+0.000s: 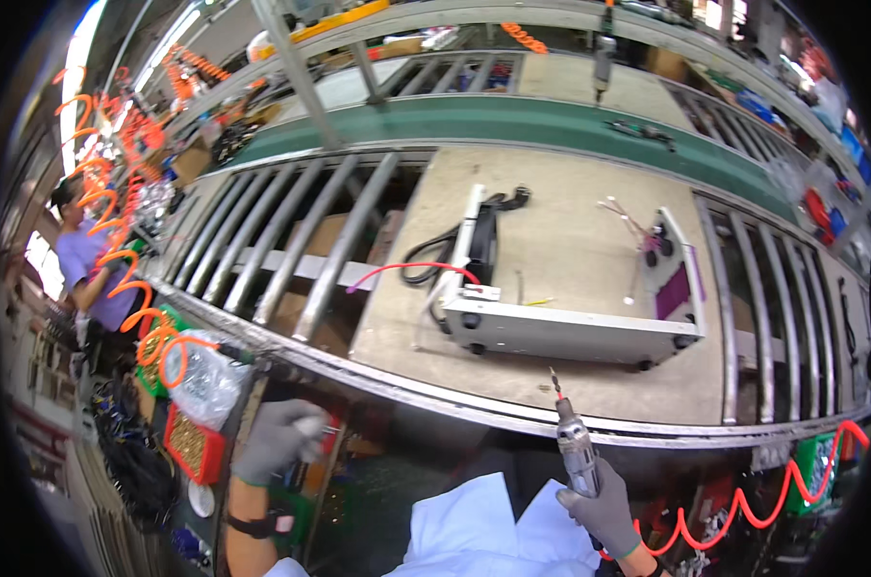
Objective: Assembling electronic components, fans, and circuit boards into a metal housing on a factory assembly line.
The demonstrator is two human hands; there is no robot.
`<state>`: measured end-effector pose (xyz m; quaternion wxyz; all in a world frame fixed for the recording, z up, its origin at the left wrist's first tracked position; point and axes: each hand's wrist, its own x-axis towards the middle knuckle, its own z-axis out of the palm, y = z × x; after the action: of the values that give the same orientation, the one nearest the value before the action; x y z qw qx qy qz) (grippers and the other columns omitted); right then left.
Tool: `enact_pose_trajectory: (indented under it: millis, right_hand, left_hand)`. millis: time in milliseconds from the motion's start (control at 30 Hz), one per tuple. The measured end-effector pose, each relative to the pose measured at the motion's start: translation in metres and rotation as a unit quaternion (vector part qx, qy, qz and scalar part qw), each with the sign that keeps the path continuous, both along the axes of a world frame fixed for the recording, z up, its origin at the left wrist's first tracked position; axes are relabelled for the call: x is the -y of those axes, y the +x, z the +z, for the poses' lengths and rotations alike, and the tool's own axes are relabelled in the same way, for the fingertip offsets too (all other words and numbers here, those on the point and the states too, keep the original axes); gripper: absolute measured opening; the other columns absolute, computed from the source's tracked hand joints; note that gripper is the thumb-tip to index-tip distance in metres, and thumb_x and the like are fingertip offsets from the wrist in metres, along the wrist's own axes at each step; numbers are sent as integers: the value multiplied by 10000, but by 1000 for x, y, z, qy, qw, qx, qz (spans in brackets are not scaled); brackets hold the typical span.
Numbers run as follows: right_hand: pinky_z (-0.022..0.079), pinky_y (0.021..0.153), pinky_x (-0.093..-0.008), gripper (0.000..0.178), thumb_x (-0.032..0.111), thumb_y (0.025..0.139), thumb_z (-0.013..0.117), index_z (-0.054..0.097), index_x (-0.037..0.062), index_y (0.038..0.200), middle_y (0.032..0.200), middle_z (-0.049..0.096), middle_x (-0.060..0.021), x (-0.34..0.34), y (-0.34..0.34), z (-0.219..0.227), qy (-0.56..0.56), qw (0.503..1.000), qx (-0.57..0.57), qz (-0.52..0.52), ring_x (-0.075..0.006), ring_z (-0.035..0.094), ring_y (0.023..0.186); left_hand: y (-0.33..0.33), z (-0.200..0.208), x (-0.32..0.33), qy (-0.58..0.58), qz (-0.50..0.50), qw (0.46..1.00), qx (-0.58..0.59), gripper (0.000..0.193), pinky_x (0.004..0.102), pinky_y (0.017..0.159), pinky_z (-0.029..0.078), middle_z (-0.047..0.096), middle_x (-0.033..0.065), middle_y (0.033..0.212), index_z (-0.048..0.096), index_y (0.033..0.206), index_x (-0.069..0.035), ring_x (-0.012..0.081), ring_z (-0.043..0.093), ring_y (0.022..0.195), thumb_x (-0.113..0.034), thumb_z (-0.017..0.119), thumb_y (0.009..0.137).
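Observation:
My right hand, in a grey glove, is wrapped round a pneumatic screwdriver. Its bit points up toward the front side of a light grey metal chassis and stands apart from it. The chassis lies on a wooden board with black feet on its near side; a black power cord and a red wire come out at its left. My left hand, also gloved, has its fingers curled together beside a red bin of brass-coloured screws. What those fingers hold, if anything, is too small to make out.
Metal rollers flank the board on both sides, and a green conveyor belt runs behind it. Another screwdriver hangs above the belt. A coiled orange hose trails at lower right. A person stands at far left.

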<state>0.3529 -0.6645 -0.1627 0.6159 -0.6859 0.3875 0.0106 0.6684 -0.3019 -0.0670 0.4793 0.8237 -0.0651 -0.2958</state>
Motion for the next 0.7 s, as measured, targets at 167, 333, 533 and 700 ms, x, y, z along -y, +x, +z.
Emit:
enact_pose_trajectory:
  millis: [167, 333, 533, 700]
  right_hand:
    - [518, 644, -308, 473, 215, 775, 868, 634, 22, 1138, 881, 644, -39, 4, -9, 18, 29, 998, 13, -61, -102, 578, 724]
    - [514, 674, -309, 481, 244, 779, 864, 634, 16, 1136, 892, 646, -44, 4, -35, 18, 18, 995, 18, -92, -106, 579, 752]
    - [515, 723, -320, 481, 257, 779, 859, 639, 24, 1138, 904, 645, -42, 5, -44, 2, 16, 991, 38, -128, -118, 580, 795]
    - [513, 721, -320, 480, 267, 786, 853, 641, 23, 1140, 897, 644, -38, 7, -40, 7, 37, 991, 48, -123, -119, 583, 798]
  left_hand:
    - [-29, -55, 191, -67, -224, 972, 10, 206, 279, 563, 507, 702, 47, 773, 743, 1051, 14, 102, 643, 618, -163, 644, 1017]
    - [-27, -106, 270, -22, -295, 898, 327, 210, 359, 729, 567, 762, 159, 886, 764, 1048, -1, 239, 744, 772, -192, 698, 995]
    - [-24, -126, 258, -61, -258, 924, 275, 228, 415, 793, 560, 761, 184, 946, 777, 1068, -33, 335, 744, 888, -228, 689, 990]
    - [-19, -94, 244, -24, -238, 917, 319, 238, 424, 778, 530, 710, 189, 910, 789, 1056, -36, 350, 690, 872, -237, 690, 977]
